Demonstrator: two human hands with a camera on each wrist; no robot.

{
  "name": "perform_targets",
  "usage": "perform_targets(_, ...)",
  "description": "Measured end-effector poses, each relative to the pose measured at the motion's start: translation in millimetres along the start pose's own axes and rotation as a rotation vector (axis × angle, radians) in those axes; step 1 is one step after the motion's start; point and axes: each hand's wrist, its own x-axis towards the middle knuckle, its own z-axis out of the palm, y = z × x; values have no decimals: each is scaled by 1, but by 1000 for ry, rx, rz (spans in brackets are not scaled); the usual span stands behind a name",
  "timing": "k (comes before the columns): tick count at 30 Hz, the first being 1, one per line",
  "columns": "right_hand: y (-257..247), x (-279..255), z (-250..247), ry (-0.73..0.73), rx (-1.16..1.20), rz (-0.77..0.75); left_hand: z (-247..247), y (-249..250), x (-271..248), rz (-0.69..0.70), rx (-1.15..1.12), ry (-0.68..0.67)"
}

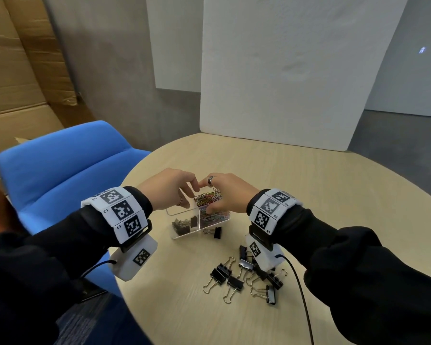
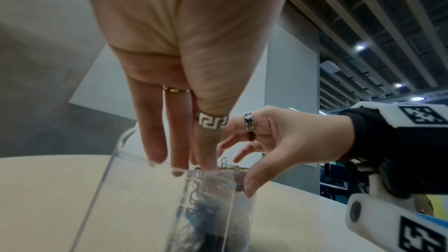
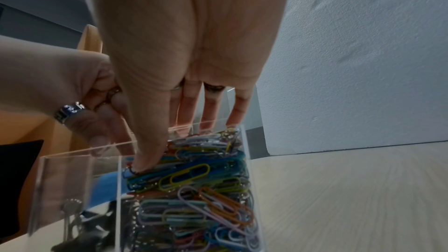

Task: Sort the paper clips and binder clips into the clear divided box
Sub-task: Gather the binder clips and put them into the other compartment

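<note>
The clear divided box [image 1: 175, 211] stands on the round table. Its left compartment holds black binder clips [image 1: 182, 224]; its right one is heaped with coloured paper clips [image 1: 209, 197]. My right hand [image 1: 217, 195] arches over that heap, and in the right wrist view its thumb [image 3: 148, 152] presses onto the paper clips [image 3: 194, 177] while the fingers reach the far wall. My left hand [image 1: 184, 192] points straight fingers [image 2: 157, 150] down at the box [image 2: 109, 179] rim beside the divider. Several loose binder clips [image 1: 234, 277] lie near me, and one [image 1: 216, 232] lies against the box.
A blue chair [image 1: 67, 170] stands left of the table. A white foam board [image 1: 296, 83] leans at the table's far edge. A black cable [image 1: 301, 295] runs from my right wrist camera across the near table. Cardboard [image 1: 10, 83] is stacked far left.
</note>
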Motion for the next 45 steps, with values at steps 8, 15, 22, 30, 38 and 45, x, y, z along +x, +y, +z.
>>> perform_targets(8,18,-24,-15,188,107,128,8,20,-17,112,-55,338)
perform_targets(15,36,-71,-19,-207,15,203,42,42,-44,238,-60,-220)
perform_targets(22,47,-80,8,-379,-12,218,79,46,-44,239,183,-416)
perform_targets(30,58,-77,17,-321,-31,277,83,55,-39,246,255,-412)
perform_targets(38,63,-90,9,-181,51,311,70,42,-37,88,-65,-317)
perform_targets(45,32,-96,-17,91,271,191,40,23,-41,-161,-1031,-194)
